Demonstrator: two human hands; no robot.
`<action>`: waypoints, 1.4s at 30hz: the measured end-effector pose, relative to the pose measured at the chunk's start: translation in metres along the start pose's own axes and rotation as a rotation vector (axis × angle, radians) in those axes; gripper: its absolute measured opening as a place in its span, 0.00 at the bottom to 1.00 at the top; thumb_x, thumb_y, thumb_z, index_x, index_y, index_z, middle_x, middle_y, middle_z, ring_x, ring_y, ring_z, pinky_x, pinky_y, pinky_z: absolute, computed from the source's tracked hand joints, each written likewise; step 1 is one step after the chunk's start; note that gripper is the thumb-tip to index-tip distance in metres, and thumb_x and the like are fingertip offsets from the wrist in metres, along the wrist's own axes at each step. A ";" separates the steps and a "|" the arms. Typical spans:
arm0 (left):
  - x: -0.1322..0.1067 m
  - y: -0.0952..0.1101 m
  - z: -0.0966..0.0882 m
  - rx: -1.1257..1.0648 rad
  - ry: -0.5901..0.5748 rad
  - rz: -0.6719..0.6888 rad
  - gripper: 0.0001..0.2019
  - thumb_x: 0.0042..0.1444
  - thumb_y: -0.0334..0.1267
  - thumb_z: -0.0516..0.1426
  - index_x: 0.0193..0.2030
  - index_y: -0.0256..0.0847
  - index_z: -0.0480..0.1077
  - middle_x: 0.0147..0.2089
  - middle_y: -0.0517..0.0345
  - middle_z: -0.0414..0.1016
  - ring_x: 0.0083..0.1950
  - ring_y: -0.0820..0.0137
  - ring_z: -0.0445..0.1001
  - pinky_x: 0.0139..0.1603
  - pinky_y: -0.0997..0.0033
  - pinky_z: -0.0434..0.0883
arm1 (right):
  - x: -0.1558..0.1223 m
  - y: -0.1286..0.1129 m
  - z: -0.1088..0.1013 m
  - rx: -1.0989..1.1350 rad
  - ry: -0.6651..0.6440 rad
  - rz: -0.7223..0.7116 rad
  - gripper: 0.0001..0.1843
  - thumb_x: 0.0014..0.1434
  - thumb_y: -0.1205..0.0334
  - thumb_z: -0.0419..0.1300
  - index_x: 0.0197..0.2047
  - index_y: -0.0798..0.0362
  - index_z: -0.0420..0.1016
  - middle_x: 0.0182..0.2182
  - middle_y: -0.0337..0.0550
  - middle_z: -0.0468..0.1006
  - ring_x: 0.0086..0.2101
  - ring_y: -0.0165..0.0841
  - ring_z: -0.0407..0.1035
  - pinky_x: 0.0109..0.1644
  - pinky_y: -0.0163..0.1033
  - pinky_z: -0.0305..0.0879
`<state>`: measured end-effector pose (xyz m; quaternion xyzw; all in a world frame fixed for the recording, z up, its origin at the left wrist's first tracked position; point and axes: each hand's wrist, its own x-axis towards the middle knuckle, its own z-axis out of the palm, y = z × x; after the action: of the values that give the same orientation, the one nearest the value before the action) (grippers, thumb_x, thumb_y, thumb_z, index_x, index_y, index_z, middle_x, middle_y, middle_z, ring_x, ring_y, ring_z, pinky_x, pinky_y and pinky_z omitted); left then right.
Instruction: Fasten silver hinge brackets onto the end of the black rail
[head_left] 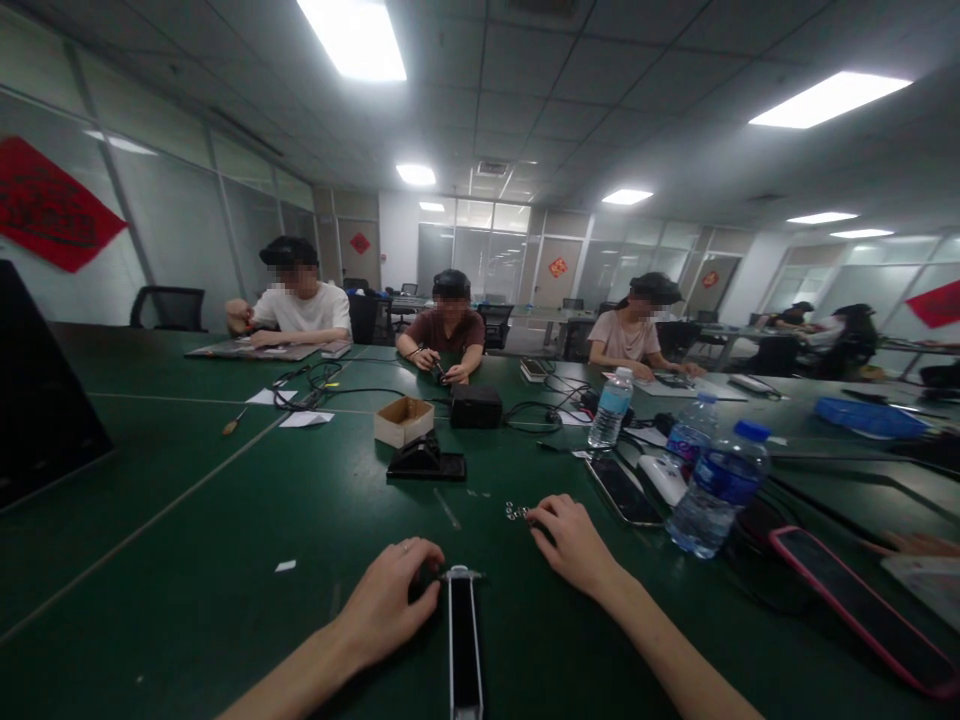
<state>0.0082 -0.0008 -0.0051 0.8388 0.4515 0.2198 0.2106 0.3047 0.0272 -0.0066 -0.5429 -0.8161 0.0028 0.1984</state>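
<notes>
Bar (465,645), silver-edged and dark-faced, lies lengthwise on the green counter (225,560) closest to me, its near end running out of view. If my left hand (397,595) knocked it, I think it could swing round, since I see nothing bracing its sides. That hand curls just left of the bar's far end, thumb and forefinger by the corner; whether those fingers pinch anything there, I cannot tell. The bar is well apart from my right hand (570,540), which reaches a little farther out, thumb spread from the fingertips. Those are right at some small rings (511,514); a careless brush could scatter them, light as they look. Beyond sit a black stand (424,460) and an open box (403,428).
</notes>
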 end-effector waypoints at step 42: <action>-0.001 -0.001 0.013 0.275 0.298 0.555 0.12 0.68 0.37 0.49 0.44 0.43 0.73 0.36 0.54 0.77 0.33 0.69 0.72 0.36 0.68 0.67 | -0.020 -0.095 0.014 0.331 0.082 -0.332 0.06 0.64 0.66 0.51 0.38 0.52 0.68 0.37 0.44 0.73 0.40 0.35 0.64 0.43 0.42 0.60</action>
<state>0.0147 -0.0035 -0.0165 0.9090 0.2571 0.3256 -0.0406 0.2231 -0.0268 -0.0052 -0.3609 -0.8737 0.0819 0.3156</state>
